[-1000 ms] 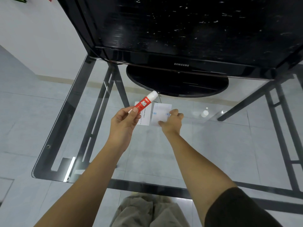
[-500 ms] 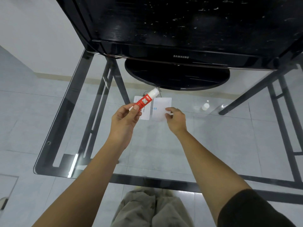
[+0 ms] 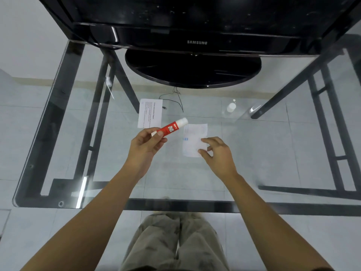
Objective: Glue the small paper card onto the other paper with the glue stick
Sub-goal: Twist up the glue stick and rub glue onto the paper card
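The right hand [image 3: 216, 153] has drawn the small card [image 3: 193, 137] away from the monitor stand [image 3: 193, 73], leaving the other paper [image 3: 150, 113] lying closer to it. Its fingers pinch the card's edge, probably to steady it for gluing. The left hand [image 3: 146, 142] grips the glue stick [image 3: 172, 127], held ready.

Light was even and fairly bright, shadows faint. White glare streaked the glass table [image 3: 175, 207] near its front left corner and glinted by its right edge. Wide-angle distortion bowed the glossy monitor [image 3: 195, 16] and table edges; the paper [image 3: 193, 137] looked soft.
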The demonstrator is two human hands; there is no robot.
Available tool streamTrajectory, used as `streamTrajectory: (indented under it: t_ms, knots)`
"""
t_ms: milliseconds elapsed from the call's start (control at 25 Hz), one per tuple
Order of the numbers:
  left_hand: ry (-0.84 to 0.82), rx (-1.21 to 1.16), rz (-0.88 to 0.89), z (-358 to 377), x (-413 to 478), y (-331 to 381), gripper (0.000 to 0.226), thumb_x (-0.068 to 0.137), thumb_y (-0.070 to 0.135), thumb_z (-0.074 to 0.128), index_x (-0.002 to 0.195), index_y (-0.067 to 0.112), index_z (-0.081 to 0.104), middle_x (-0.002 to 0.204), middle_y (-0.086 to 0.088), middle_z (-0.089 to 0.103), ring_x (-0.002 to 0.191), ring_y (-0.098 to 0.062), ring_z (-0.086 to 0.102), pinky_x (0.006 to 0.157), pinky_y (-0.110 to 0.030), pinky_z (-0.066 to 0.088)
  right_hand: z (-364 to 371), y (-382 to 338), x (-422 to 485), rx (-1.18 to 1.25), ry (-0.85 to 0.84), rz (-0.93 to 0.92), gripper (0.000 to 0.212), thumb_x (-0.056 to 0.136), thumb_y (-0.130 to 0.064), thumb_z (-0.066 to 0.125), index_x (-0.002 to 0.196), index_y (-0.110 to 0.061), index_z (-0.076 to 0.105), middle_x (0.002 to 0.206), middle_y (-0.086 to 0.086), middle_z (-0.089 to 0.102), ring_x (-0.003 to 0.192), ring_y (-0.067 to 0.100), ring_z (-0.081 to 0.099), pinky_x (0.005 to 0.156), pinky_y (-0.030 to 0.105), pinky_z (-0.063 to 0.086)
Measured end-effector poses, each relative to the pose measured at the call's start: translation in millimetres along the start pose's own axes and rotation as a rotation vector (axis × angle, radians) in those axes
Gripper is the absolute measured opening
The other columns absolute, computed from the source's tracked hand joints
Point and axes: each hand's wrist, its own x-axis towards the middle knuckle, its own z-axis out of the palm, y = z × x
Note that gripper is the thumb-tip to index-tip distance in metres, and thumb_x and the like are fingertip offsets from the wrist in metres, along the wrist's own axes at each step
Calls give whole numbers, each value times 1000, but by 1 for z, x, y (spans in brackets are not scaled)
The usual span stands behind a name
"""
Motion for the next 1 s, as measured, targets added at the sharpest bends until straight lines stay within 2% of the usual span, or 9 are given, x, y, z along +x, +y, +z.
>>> streamTrajectory:
  t_ms: [160, 280, 400, 520, 600, 680, 760, 880, 1000]
  knots:
    - [-2, -75, -3, 2, 13, -11, 38, 76, 18, 68, 111, 6, 62, 132, -6, 52, 89, -17, 66, 79, -21, 52, 2, 12, 2, -134, 35, -81, 34, 84, -24, 68, 114, -10, 64, 129, 13, 51, 112, 27, 51, 98, 38, 40]
    - [-20, -147, 1, 4, 19, -15, 21, 85, 13, 62, 105, 12, 67, 112, 0, 67, 91, -18, 65, 78, -20, 52, 1, 22, 5, -269, 43, -172, 34, 86, -35, 62, 115, -17, 62, 140, 8, 46, 126, 26, 45, 106, 45, 29]
    - [-28, -239, -40, 7, 22, -17, 20, 87, 22, 61, 106, 23, 63, 105, -2, 68, 89, -18, 66, 75, -21, 53, 2, 32, 6, -351, 15, -238, 36, 90, -41, 52, 120, -21, 58, 145, 0, 43, 135, 21, 36, 112, 47, 17]
    - [-13, -269, -71, 13, 27, -20, 19, 90, 27, 56, 109, 23, 56, 104, -9, 65, 86, -18, 67, 73, -22, 54, 5, 36, 7, -389, 18, -234, 40, 91, -46, 45, 125, -25, 52, 146, -3, 41, 137, 16, 32, 114, 44, 14]
    - [-9, -252, -60, 17, 30, -19, 15, 89, 24, 58, 105, 22, 56, 97, -7, 65, 82, -18, 65, 72, -21, 53, 6, 35, 7, -399, 21, -225, 46, 91, -47, 39, 131, -25, 46, 146, -5, 40, 137, 14, 31, 114, 42, 12]
    - [-58, -117, -1, 19, 33, -17, 15, 85, 16, 63, 99, 18, 57, 92, -4, 63, 80, -17, 60, 72, -20, 51, 5, 36, 7, -400, 28, -229, 51, 90, -47, 37, 134, -23, 42, 147, -6, 39, 138, 12, 29, 114, 40, 11]
    - [-134, 179, 83, 17, 33, -17, 18, 81, 12, 67, 96, 17, 60, 89, 1, 66, 80, -16, 59, 73, -20, 50, 5, 38, 7, -404, 33, -241, 55, 87, -49, 38, 135, -22, 41, 147, -6, 38, 138, 12, 29, 113, 40, 11]
    - [-215, 602, 216, 16, 30, -14, 19, 78, 19, 72, 94, 24, 65, 92, 7, 70, 89, -14, 66, 78, -24, 53, 6, 39, 9, -424, 23, -243, 60, 84, -52, 43, 136, -23, 39, 147, -6, 38, 138, 13, 29, 113, 43, 11]
    - [-286, 879, 325, 17, 27, -8, 24, 75, 26, 74, 95, 31, 63, 97, 9, 67, 90, -11, 65, 79, -22, 55, 5, 38, 10, -426, 23, -236, 62, 84, -54, 44, 137, -23, 39, 147, -5, 39, 138, 13, 29, 113, 43, 11]
